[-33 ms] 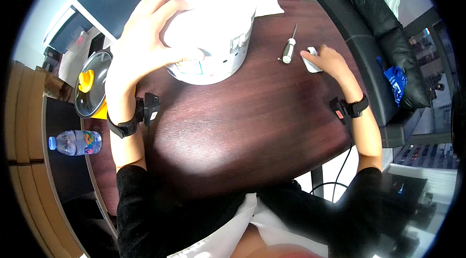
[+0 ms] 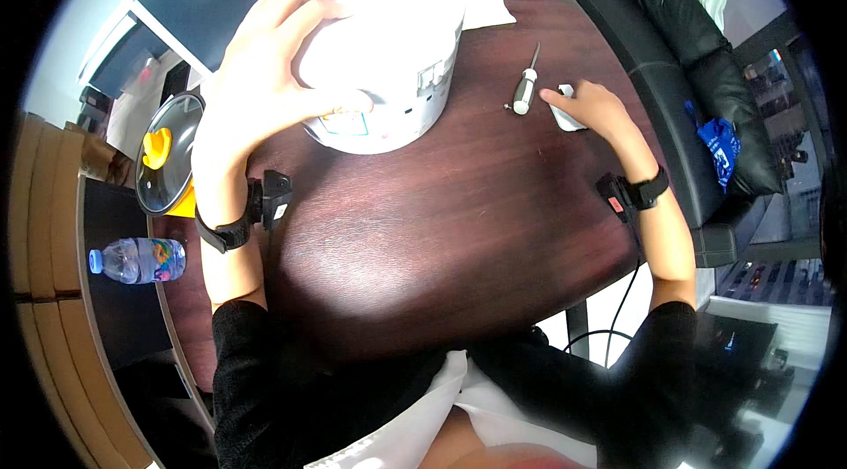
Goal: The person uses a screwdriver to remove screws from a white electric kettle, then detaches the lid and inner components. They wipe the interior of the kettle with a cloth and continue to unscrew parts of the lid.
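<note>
A dark brown wooden table (image 2: 459, 231) fills the middle of the view, and everything else sits in relation to it. On its far side stands a white rice cooker (image 2: 397, 45), round and overexposed on top, with a small label panel on its near wall. The left hand (image 2: 265, 81) lies spread over the cooker's near-left side, fingers splayed and curved around the body, thumb stretched along the lower wall; it grips the cooker rather than resting loose. A black leather sofa (image 2: 679, 54) runs along the table's far-right edge, with a blue bag (image 2: 719, 151) on its seat. Off the table's left edge lies a glass pot lid (image 2: 168, 156) with a yellow piece on it, and nearer along that edge a clear plastic water bottle (image 2: 137, 259) on its side. The right hand (image 2: 591, 107) rests on the table's right part, fingers pressed flat on a small white piece (image 2: 566, 119). Just beside its fingertips lies a screwdriver (image 2: 527, 85).
</note>
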A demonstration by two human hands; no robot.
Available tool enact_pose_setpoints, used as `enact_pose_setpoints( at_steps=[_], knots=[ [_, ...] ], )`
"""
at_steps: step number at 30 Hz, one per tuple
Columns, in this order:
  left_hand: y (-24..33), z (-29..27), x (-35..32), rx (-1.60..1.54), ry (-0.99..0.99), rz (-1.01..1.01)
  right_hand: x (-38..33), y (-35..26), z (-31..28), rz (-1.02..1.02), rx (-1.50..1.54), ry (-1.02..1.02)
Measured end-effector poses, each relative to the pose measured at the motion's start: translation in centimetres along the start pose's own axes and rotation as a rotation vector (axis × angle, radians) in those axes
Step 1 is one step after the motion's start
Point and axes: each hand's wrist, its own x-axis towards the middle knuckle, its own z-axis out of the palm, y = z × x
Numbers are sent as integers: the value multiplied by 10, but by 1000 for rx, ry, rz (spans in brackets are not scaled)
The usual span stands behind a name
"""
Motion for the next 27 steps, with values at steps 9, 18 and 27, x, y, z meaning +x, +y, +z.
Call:
enact_pose_setpoints(
  at_steps=[9, 18, 27],
  knots=[
    [3, 6, 1, 143, -14, -14, -25, -68, -19, -181, 70, -101],
    [3, 8, 6, 106, 27, 14, -46, -95, -47, -483, 530, 43],
    [-2, 5, 4, 65, -24, -4, -18, -12, -67, -207, 548, 288]
  ],
)
